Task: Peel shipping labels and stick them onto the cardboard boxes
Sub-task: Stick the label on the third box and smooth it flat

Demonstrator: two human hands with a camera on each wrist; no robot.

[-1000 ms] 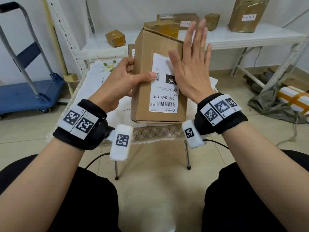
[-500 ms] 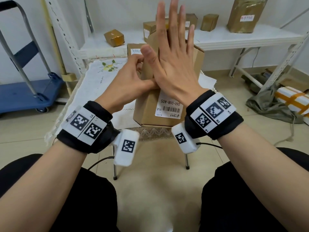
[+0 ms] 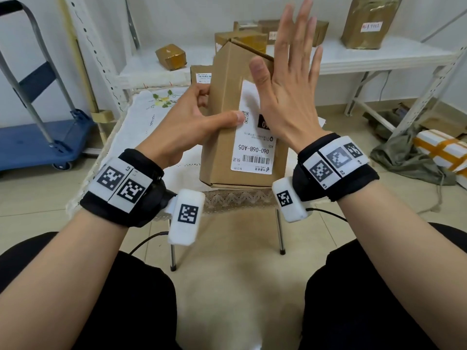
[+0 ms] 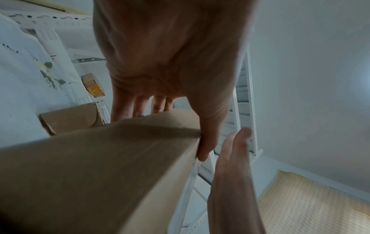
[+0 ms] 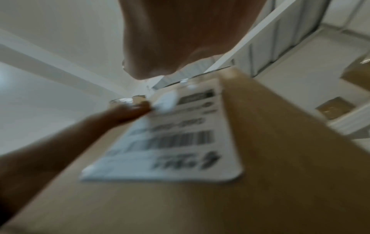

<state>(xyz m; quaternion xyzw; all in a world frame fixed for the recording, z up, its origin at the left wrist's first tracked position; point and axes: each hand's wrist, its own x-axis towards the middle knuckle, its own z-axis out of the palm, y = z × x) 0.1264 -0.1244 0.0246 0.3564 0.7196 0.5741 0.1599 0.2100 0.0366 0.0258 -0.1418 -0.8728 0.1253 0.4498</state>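
A tall brown cardboard box (image 3: 222, 137) stands tilted on end over the small table. A white shipping label (image 3: 252, 157) with a barcode lies on its front face. My left hand (image 3: 199, 122) grips the box's left edge, thumb on the front near the label, fingers behind; the left wrist view shows that grip on the box (image 4: 100, 174). My right hand (image 3: 288, 79) is flat with straight fingers against the label's upper right part. In the blurred right wrist view the label (image 5: 172, 139) lies on the box (image 5: 280, 158).
A white embroidered cloth (image 3: 141, 127) covers the small metal-legged table. A second labelled box (image 3: 201, 77) stands behind. Several wrapped parcels sit on the white shelf (image 3: 379, 59). A blue trolley (image 3: 38, 142) is at left, a taped parcel (image 3: 439, 150) on the floor at right.
My right hand, which half a second ago lay lower and left over the label, has slid up and right. The box stands more upright, showing more of the label.
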